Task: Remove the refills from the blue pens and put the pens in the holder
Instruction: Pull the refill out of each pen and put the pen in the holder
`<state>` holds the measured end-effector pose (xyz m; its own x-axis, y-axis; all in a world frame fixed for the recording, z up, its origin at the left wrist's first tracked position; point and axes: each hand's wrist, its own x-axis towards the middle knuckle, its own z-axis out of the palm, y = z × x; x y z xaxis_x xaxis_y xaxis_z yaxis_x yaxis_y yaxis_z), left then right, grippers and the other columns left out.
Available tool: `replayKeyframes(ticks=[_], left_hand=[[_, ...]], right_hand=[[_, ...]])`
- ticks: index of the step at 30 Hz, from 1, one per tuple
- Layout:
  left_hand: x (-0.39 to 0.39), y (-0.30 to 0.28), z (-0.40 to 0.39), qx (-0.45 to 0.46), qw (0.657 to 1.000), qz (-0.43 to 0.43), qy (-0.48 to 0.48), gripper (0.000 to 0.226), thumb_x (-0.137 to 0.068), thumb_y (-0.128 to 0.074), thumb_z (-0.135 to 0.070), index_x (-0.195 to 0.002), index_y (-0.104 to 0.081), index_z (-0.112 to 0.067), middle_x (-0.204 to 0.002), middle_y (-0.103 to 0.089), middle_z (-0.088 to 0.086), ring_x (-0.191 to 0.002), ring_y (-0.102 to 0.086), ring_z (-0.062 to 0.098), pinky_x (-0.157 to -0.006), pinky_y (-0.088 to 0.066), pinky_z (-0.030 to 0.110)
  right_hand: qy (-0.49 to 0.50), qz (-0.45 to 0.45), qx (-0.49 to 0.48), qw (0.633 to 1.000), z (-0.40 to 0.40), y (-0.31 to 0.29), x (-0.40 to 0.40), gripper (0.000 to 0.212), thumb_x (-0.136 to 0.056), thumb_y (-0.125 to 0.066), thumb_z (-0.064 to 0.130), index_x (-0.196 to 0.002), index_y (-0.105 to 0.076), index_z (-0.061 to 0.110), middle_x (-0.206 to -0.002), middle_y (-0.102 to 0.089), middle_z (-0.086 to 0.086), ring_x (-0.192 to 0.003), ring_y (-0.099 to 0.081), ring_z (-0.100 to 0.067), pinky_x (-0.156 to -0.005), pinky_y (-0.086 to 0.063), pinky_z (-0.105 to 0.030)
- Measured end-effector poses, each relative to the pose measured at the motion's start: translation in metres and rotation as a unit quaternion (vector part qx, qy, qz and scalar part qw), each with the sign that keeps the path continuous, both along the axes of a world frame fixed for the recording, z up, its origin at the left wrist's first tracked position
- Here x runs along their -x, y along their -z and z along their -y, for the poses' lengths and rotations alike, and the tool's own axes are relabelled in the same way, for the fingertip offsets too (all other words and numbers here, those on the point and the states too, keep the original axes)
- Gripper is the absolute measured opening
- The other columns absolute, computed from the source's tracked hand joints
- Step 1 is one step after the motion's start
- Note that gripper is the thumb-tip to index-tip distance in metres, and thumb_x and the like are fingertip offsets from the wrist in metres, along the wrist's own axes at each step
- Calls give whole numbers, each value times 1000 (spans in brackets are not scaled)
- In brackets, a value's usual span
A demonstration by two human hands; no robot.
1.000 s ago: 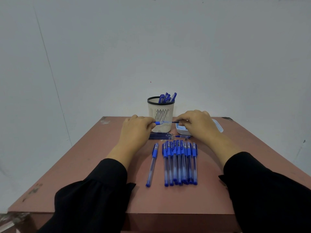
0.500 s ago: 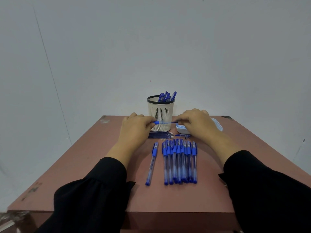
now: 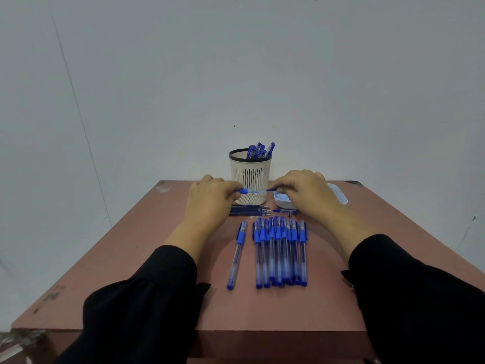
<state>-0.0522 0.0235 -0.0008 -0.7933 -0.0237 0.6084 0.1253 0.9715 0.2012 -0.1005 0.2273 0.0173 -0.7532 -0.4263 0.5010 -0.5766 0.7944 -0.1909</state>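
At the centre of the frame, I am holding one clear-barrelled blue pen (image 3: 256, 191) level between both hands, just in front of the cream slotted plastic holder (image 3: 250, 177). My left hand (image 3: 210, 203) is gripping its blue rubber end; my right hand (image 3: 307, 195) is pinching the other end, so each grip is clamped on the pen. Judging by this, I am opening the pen to free its refill. Next I expect to draw the refill out, lay it with the loose dark blue refills (image 3: 249, 210) on the reddish-brown tabletop (image 3: 131, 258), then drop the pen in the holder. A row of blue pens (image 3: 279, 252) is waiting below centre, beside a white shallow tray (image 3: 338, 197) at right.
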Motion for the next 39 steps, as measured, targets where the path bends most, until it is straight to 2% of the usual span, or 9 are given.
replayKeyframes(ticks=[9, 15, 22, 27, 29, 31, 34, 36, 39], left_hand=[[0, 0, -1, -1, 1000, -10, -2, 25, -94, -53, -29, -113, -65, -38, -94, -65, -6, -98, -45, 18, -77, -23, 29], [1, 1, -1, -6, 1000, -18, 3, 24, -95, -51, -32, -113, -65, -37, -93, -66, -6, -91, -41, 15, -78, -24, 29], [3, 3, 1, -18, 999, -24, 26, 25, -98, -44, -35, -113, -64, -32, -83, -64, -7, -81, -36, 14, -74, -27, 30], [4, 7, -7, 8, 997, -10, 76, 29, -98, -41, -39, -116, -63, -32, -90, -67, -7, -81, -36, 12, -76, -25, 29], [5, 9, -7, 16, 997, -10, 80, 29, -98, -41, -39, -116, -63, -31, -90, -66, -6, -80, -36, 12, -76, -26, 29], [5, 9, -5, 11, 997, -16, 68, 29, -99, -40, -39, -115, -63, -31, -94, -68, -6, -81, -37, 13, -77, -27, 30], [4, 6, -3, -1, 999, -19, 42, 29, -99, -39, -38, -115, -63, -30, -94, -69, -7, -83, -37, 13, -78, -29, 31], [3, 5, -2, -1, 1000, -15, 27, 30, -100, -38, -38, -115, -62, -30, -91, -67, -7, -83, -36, 13, -77, -27, 30], [3, 5, -1, 3, 1000, -13, 21, 30, -100, -38, -38, -114, -62, -31, -91, -67, -7, -83, -35, 13, -77, -27, 30]], right_hand=[[-3, 9, 14, 1000, 1, 0, 0, 27, -96, -52, 21, -111, -71, 32, -112, -68, 5, -106, -57, -19, -95, -37, -42], [-8, 7, 32, 999, 1, 0, 0, 27, -95, -53, 18, -109, -72, 31, -111, -68, 6, -105, -58, -19, -96, -38, -44], [-36, -3, 79, 996, 0, 1, 4, 24, -94, -57, 17, -105, -74, 29, -103, -71, 8, -103, -58, -15, -93, -37, -42], [-68, -3, 94, 993, 9, 4, -4, 18, -89, -64, 22, -101, -74, 32, -90, -67, 16, -97, -51, -8, -94, -31, -38], [-93, 11, 110, 989, 14, 5, -9, 25, -86, -68, 24, -109, -70, 32, -88, -63, 20, -98, -50, -7, -96, -30, -36], [-96, 25, 116, 988, 14, 3, -11, 45, -81, -73, 25, -123, -61, 34, -97, -61, 22, -104, -48, -7, -98, -29, -33], [-29, 13, 90, 995, 5, -1, -5, 56, -78, -73, 19, -127, -52, 36, -105, -60, 17, -104, -47, -8, -91, -27, -32], [15, 11, 89, 996, -5, -2, 0, 47, -79, -70, 14, -118, -54, 35, -99, -59, 16, -101, -50, -11, -85, -25, -30], [39, 6, 97, 995, -14, -5, 4, 19, -82, -70, 24, -94, -60, 35, -87, -61, 17, -98, -53, -12, -82, -24, -30]])
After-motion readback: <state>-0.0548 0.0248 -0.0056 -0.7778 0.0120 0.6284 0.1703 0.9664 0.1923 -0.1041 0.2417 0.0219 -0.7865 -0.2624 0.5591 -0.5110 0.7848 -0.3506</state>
